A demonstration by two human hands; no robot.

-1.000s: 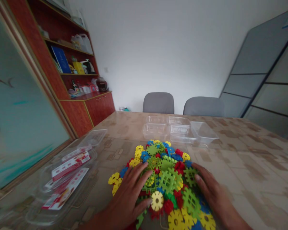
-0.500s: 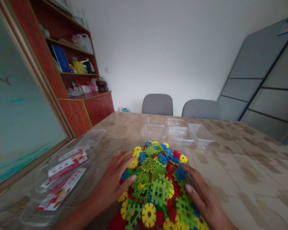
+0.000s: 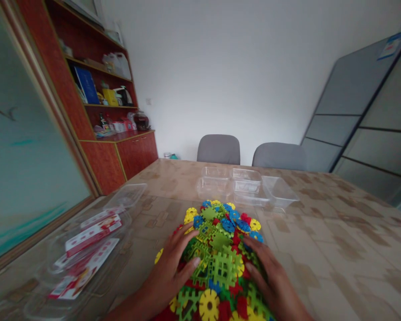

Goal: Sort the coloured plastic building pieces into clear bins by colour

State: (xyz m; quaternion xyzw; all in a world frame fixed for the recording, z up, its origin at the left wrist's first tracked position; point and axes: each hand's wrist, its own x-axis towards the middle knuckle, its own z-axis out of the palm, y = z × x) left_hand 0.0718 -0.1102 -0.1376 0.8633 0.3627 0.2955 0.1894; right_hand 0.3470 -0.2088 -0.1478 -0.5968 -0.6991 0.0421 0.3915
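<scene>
A heap of plastic building pieces (image 3: pixel 220 240) lies on the table in front of me. Flat green squares with notched edges mix with yellow, blue and red pieces, many of them round and slotted. My left hand (image 3: pixel 173 263) rests on the heap's left side, fingers spread and thumb apart. Across from it, my right hand (image 3: pixel 270 272) lies over the right side, its fingers also stretched out and apart. Neither hand grips a piece that I can see. The pieces beneath both palms are hidden.
Several clear plastic containers (image 3: pixel 247 189) stand beyond the heap. To the left lie clear lids (image 3: pixel 130 194) and red-and-white printed cards (image 3: pixel 93 236). Two grey chairs (image 3: pixel 218 149) are at the table's (image 3: pixel 324 223) far side, and a wooden cabinet (image 3: pixel 138 149) stands at the back left.
Both hands have moved inward over the heap, the left going right and the right going left. A yellow piece now shows left of my left hand. The view has tilted up slightly.
</scene>
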